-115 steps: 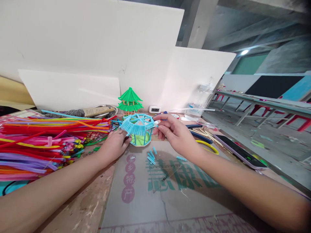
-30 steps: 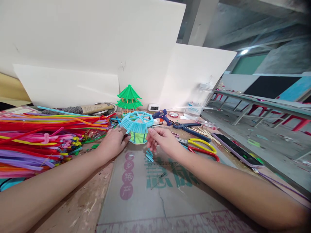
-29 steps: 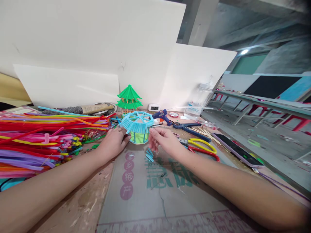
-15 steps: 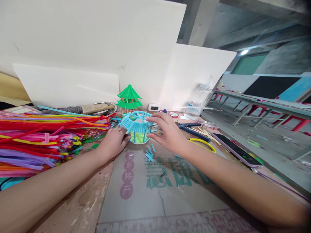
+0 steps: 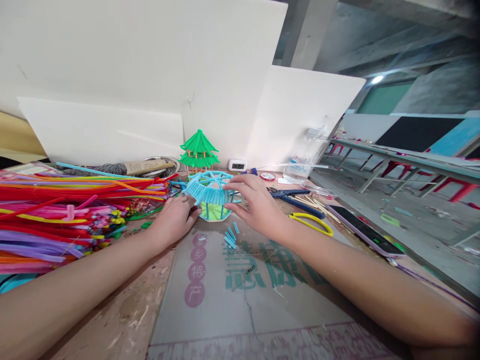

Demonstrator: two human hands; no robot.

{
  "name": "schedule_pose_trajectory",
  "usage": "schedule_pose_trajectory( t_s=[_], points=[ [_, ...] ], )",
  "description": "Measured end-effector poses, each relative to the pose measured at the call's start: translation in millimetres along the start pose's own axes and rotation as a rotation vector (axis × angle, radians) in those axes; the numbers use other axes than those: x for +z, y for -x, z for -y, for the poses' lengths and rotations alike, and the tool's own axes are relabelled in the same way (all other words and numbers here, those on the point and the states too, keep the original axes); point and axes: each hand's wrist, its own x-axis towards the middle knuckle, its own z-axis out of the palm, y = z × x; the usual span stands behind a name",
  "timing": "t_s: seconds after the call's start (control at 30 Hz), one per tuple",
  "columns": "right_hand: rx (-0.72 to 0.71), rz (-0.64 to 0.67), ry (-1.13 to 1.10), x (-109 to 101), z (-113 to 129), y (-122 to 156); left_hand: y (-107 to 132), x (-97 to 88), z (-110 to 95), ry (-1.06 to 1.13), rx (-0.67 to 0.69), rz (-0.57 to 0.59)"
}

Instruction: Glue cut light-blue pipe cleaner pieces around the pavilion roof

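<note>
A small light-blue pavilion model [image 5: 204, 192] of pipe-cleaner pieces stands on the table between my hands. Its roof is covered with short strips at the front and left, while bare spokes show at the top and right. A pale green base [image 5: 213, 212] lies under its posts. My left hand [image 5: 174, 220] is closed against the model's lower left side, thumb at the base. On the right, my right hand [image 5: 258, 202] has its fingers and thumb around the roof edge, partly hiding that side. Several loose blue strips [image 5: 230, 237] lie just in front.
Colourful pipe cleaners [image 5: 45, 215] are heaped at left. A green tiered pavilion [image 5: 199, 150] and small digital clock [image 5: 237, 165] stand behind. At right are pliers [image 5: 300, 202], yellow-handled scissors [image 5: 313, 224], thin sticks [image 5: 318, 207], a phone [image 5: 365, 230] and a clear bottle [image 5: 303, 155].
The right fingers have shifted very slightly at the roof edge. The left hand and the model stay in nearly the same place.
</note>
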Motion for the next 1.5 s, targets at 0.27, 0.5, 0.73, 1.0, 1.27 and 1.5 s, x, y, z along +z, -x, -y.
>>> schedule_pose_trajectory(
  t_s=[0.27, 0.5, 0.73, 1.0, 1.27, 1.5],
  points=[
    [0.03, -0.028, -0.024, -3, -2, 1, 0, 1.2, 1, -0.001, 0.0, -0.007],
    [-0.04, -0.025, 0.027, -4, -3, 2, 0, 2.3, 1, -0.011, -0.003, 0.005],
    [-0.041, -0.014, 0.059, -2, -1, 1, 0, 1.0, 0, -0.009, -0.008, -0.006],
    [-0.022, -0.032, 0.029, 0, -3, 0, 0, 0.9, 0, -0.006, -0.003, -0.009],
    [-0.054, -0.156, 0.011, 13, -7, 20, 1, 1.8, 1, -0.026, -0.001, 0.002],
    [-0.061, -0.204, 0.083, 23, -5, 31, 1, 1.4, 0, -0.006, -0.004, -0.009]
  ],
)
